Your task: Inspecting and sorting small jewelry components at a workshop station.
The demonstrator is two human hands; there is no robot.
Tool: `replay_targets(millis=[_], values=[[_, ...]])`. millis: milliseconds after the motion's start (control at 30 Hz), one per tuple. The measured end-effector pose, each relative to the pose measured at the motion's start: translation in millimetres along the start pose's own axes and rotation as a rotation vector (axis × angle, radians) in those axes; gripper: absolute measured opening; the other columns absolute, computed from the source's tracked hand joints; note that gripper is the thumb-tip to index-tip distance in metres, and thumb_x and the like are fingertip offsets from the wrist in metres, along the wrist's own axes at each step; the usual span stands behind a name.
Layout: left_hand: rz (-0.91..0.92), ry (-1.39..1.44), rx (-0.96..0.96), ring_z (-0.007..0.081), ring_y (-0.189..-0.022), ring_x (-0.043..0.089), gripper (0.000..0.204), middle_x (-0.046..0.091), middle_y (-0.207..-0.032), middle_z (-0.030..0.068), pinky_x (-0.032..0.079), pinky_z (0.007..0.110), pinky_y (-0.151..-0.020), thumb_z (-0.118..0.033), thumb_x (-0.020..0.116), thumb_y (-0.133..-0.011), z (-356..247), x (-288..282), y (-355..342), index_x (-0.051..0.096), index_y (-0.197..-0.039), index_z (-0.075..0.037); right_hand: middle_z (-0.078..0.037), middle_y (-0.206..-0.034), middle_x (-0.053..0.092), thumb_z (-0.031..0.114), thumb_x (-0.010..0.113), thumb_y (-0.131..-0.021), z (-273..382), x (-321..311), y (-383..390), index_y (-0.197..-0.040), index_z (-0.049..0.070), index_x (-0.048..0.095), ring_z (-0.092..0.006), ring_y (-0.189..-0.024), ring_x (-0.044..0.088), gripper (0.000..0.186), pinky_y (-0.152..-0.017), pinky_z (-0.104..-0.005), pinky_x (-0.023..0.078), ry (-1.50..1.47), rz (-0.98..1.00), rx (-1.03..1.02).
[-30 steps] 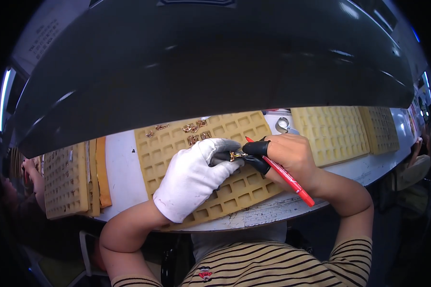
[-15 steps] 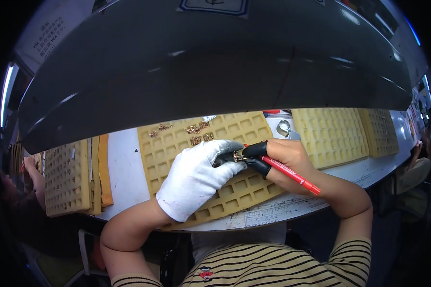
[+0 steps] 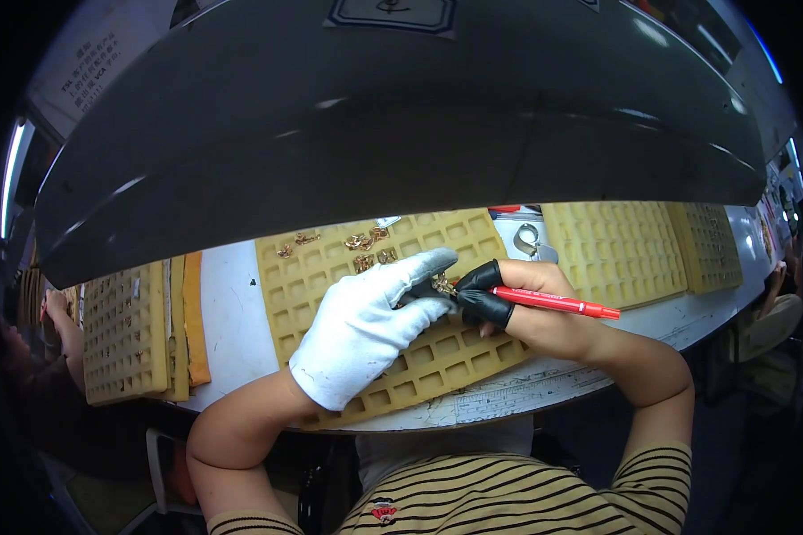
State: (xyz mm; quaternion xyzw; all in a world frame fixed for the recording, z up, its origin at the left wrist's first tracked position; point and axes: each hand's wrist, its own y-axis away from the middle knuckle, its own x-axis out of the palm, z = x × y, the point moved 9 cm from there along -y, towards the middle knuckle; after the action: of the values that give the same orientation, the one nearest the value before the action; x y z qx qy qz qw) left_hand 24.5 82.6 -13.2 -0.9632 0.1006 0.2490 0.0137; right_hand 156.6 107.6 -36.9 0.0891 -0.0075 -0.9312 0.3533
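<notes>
At the centre of the head view, the left hand (image 3: 357, 325), in a white glove, is partly closed, its thumb and fingers curled around a small gold trinket (image 3: 442, 284). Just right of it, the right hand (image 3: 540, 323) has thumb and finger in black covers, pinched together at the trinket's edge; whether they grip it cannot be told. The same hand is closed on a red pen (image 3: 571, 306), which points rightward.

Below both hands lies a yellow tray (image 3: 366, 406) of square pockets on the white tabletop (image 3: 232, 303), with more trinkets (image 3: 363, 241) near its top edge. A silvery ring (image 3: 526, 235) sits right of centre, beside another tray (image 3: 615, 250). A dark hood (image 3: 401, 125) fills the upper frame.
</notes>
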Motion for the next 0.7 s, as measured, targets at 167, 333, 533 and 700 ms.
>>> replay_targets(millis=[167, 333, 533, 700], values=[[0.008, -0.009, 0.004, 0.0207, -0.078, 0.068, 0.035, 0.070, -0.095, 0.0155, 0.053, 0.029, -0.071, -0.018, 0.061, -0.090, 1, 1, -1, 0.062, -0.121, -0.003, -0.002, -0.077, 0.065, 0.004, 0.056, -0.091, 0, 1, 2, -0.098, -0.001, 0.066, -0.0048, -0.067, 0.060, 0.012, -0.058, -0.0215, 0.047, -0.043, 0.013, 0.021], [0.038, 0.005, -0.112, 0.0121, -0.087, 0.065, 0.031, 0.068, -0.097, 0.0089, 0.052, 0.025, -0.078, -0.013, 0.066, -0.089, 7, 2, -1, 0.064, -0.119, -0.003, -0.002, -0.077, 0.065, 0.003, 0.057, -0.091, -1, 2, 2, -0.101, 0.000, 0.066, -0.0049, -0.068, 0.060, 0.013, -0.059, -0.0215, 0.048, -0.060, 0.007, 0.022], [0.059, 0.017, -0.078, 0.0100, -0.082, 0.065, 0.031, 0.070, -0.094, 0.0087, 0.052, 0.024, -0.073, -0.014, 0.064, -0.091, 10, 5, -2, 0.063, -0.119, 0.000, -0.002, -0.078, 0.065, 0.005, 0.058, -0.092, -1, 3, 2, -0.102, 0.000, 0.066, -0.0046, -0.068, 0.060, 0.014, -0.060, -0.0214, 0.048, -0.050, -0.009, 0.042], [0.098, 0.029, -0.104, 0.0077, -0.075, 0.065, 0.031, 0.070, -0.089, 0.0059, 0.052, 0.022, -0.066, -0.016, 0.061, -0.094, 8, 7, -2, 0.061, -0.120, 0.000, -0.002, -0.079, 0.066, 0.007, 0.060, -0.092, 4, 1, 4, -0.103, 0.000, 0.066, -0.0045, -0.068, 0.060, 0.015, -0.060, -0.0214, 0.049, 0.001, -0.011, 0.023]])
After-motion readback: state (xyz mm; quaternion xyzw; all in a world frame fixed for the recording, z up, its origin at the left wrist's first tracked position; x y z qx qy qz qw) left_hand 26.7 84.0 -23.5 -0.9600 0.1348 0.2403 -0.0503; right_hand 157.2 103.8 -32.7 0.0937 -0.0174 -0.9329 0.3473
